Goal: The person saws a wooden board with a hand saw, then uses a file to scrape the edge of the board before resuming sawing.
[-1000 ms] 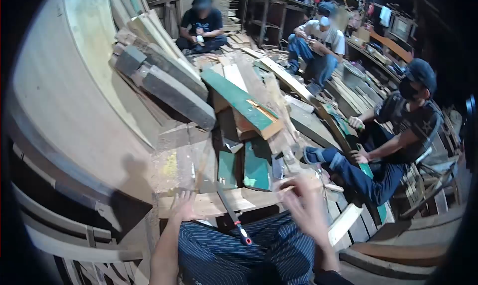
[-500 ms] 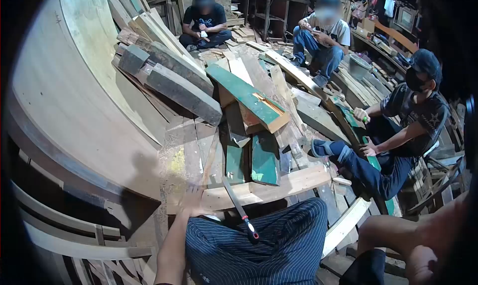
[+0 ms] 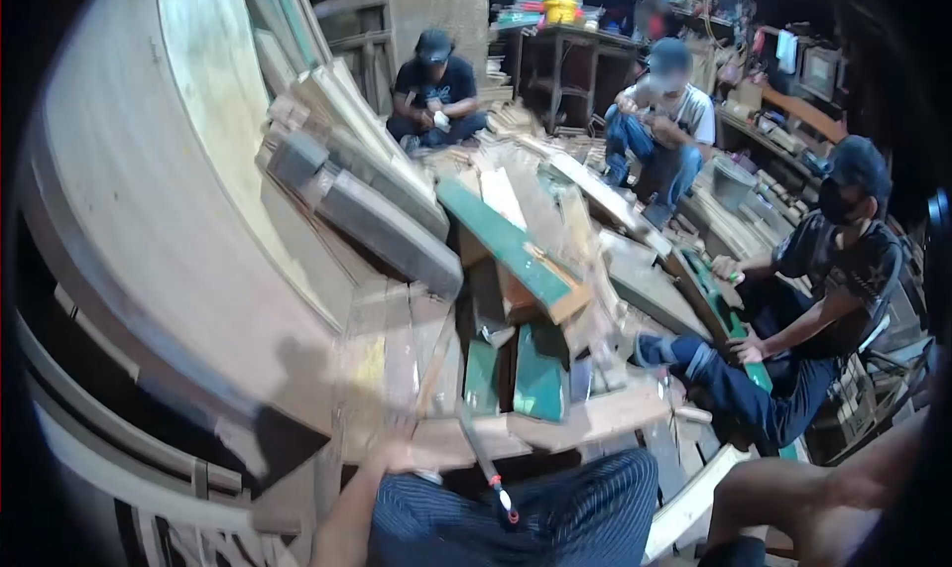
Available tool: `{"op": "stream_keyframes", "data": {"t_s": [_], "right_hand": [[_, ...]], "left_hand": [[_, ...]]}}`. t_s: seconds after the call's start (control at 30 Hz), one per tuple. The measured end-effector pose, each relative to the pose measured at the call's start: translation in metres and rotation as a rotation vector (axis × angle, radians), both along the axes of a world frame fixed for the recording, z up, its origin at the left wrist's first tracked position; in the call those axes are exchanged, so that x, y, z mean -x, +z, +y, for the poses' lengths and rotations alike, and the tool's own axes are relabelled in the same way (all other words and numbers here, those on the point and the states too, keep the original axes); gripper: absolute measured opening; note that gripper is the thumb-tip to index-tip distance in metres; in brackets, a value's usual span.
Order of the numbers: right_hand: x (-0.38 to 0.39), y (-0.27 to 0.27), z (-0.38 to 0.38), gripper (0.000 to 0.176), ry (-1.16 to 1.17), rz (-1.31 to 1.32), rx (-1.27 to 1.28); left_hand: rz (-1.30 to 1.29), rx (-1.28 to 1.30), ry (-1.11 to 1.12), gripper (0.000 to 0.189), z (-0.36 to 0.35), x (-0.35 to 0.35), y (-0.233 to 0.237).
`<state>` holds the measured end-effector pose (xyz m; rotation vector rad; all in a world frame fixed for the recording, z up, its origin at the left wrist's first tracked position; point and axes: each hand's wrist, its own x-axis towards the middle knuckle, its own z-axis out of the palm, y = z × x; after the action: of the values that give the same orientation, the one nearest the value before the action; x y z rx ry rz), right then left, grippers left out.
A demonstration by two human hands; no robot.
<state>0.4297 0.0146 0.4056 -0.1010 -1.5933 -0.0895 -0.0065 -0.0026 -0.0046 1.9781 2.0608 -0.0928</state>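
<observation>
My left hand (image 3: 392, 450) is blurred; it lies flat at the left end of a curved pale wooden board (image 3: 555, 426), fingers stretched forward. Just right of it, a long narrow metal tool (image 3: 477, 446) with a red and black handle leans across the board, its handle over the dark striped cloth (image 3: 426, 517) on my lap. Neither hand is seen gripping the tool. Bare skin of a bent limb shows at the lower right, but no right hand can be made out.
Green-painted planks (image 3: 511, 240) and thick timbers (image 3: 387, 220) are piled ahead. A large curved panel (image 3: 178, 190) stands left. A person (image 3: 843, 260) at the right holds a green piece. Two more people (image 3: 436, 96) sit or squat farther back, near a workbench (image 3: 585, 37).
The view has tilted upward, so the scene sits lower and slightly to the right, with more blur. My left hand stays by the board; the tool still leans there.
</observation>
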Motion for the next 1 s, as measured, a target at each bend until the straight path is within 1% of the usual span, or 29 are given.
{"op": "stream_keyframes", "data": {"t_s": [0.07,0.6,0.77,0.9,1.0], "right_hand": [[0.001,-0.003,0.003,0.044,-0.008,-0.008,0.005],[-0.002,-0.012,0.011,0.04,-0.109,-0.03,0.009],[0.004,-0.008,0.009,0.039,-0.121,-0.044,0.047],[0.008,-0.017,0.005,0.038,-0.102,-0.032,0.079],[0.015,-0.037,-0.001,0.037,-0.091,-0.017,0.182]], "left_hand": [[-0.022,0.022,0.022,0.126,0.004,-0.003,0.007],[-0.066,0.07,0.044,0.126,0.004,-0.003,0.01],[-0.09,0.081,0.063,0.126,0.005,-0.004,0.015],[-0.118,0.063,0.058,0.126,0.006,-0.004,0.012],[-0.031,0.057,0.031,0.129,0.005,-0.003,0.008]]}}
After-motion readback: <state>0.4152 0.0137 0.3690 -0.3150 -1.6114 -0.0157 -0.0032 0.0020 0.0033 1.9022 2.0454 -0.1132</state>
